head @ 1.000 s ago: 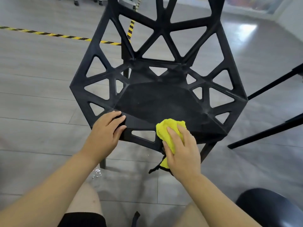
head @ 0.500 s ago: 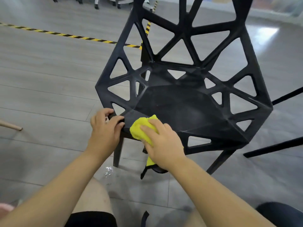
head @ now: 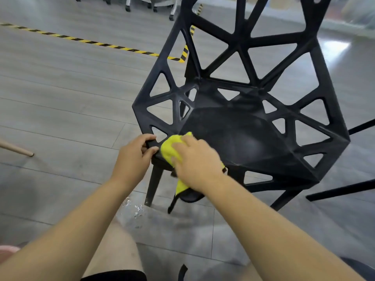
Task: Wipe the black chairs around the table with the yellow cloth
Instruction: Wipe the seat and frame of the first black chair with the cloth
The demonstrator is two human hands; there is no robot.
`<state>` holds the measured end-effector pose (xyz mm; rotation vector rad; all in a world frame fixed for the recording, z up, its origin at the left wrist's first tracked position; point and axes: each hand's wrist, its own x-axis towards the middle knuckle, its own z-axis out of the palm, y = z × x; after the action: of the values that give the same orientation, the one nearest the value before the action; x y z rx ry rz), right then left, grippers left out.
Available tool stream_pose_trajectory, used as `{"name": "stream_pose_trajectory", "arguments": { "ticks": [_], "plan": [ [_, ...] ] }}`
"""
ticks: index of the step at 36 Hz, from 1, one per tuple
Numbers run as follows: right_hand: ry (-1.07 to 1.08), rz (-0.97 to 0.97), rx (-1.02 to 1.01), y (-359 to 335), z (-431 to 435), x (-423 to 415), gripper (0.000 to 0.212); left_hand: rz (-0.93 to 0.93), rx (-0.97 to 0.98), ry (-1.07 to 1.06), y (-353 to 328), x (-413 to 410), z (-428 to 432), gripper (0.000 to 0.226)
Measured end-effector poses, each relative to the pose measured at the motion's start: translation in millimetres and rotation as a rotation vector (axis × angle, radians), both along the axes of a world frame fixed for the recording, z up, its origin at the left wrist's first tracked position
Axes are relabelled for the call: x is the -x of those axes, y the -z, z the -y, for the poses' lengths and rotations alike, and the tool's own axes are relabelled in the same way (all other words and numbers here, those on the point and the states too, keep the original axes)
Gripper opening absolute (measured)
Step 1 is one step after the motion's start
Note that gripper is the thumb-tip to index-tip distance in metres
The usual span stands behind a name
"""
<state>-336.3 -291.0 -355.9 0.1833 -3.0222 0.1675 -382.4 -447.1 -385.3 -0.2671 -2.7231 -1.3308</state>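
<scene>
A black chair (head: 239, 130) with triangular cut-outs stands in front of me, its back rising to the top of the view. My left hand (head: 135, 157) grips the front left corner of the seat frame. My right hand (head: 195, 161) presses a yellow cloth (head: 170, 148) on the seat's front left edge, right beside the left hand. Part of the cloth hangs below the seat edge under my right wrist.
Grey plank floor lies all around. Yellow-black tape (head: 85, 40) runs across the floor behind the chair. Black legs of another piece of furniture (head: 343, 189) cross at right. A wooden leg tip (head: 18, 149) pokes in at left. Wheeled chair bases (head: 142, 5) stand far back.
My right hand has slid the yellow cloth leftward along the seat's front edge until it is next to my left hand. The view has shifted left, so the chair sits further right.
</scene>
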Motion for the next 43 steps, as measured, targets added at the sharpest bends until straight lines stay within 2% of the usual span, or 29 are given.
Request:
{"name": "stream_pose_trajectory", "arguments": {
  "ticks": [2,6,9,15,20,24,28,33,40,43],
  "plan": [
    [-0.101,-0.002,-0.007,8,10,-9,0.035,0.025,-0.027,0.004,0,0,3,0.026],
    [-0.144,0.038,0.015,7,3,-6,0.043,0.062,-0.071,0.023,0,-1,7,0.023],
    [-0.064,0.114,0.068,-1,-8,-5,0.043,0.063,-0.070,0.044,-2,-1,7,0.023],
    [0.255,0.032,0.166,-1,-49,-23,0.038,-0.071,0.163,0.025,-2,-7,0,0.026],
    [0.109,-0.065,0.126,9,-76,-60,0.042,-0.134,0.364,-0.060,-3,-17,-18,0.027],
    [0.242,-0.119,0.062,9,-120,-81,0.043,-0.181,0.488,0.137,-10,-27,-47,0.034],
    [0.445,-0.116,0.059,6,-167,-101,0.039,-0.073,0.557,0.397,-20,-40,-82,0.061],
    [0.655,-0.131,0.025,1,-216,-119,0.034,-0.071,0.673,0.586,-25,-54,-128,0.077],
    [0.605,-0.307,-0.069,-15,-250,-111,0.032,-0.062,0.774,0.666,-26,-61,-181,0.089],
    [0.588,-0.153,-0.090,-17,-252,-94,0.034,-0.067,0.854,0.672,-25,-64,-196,0.098]
  ]
}}
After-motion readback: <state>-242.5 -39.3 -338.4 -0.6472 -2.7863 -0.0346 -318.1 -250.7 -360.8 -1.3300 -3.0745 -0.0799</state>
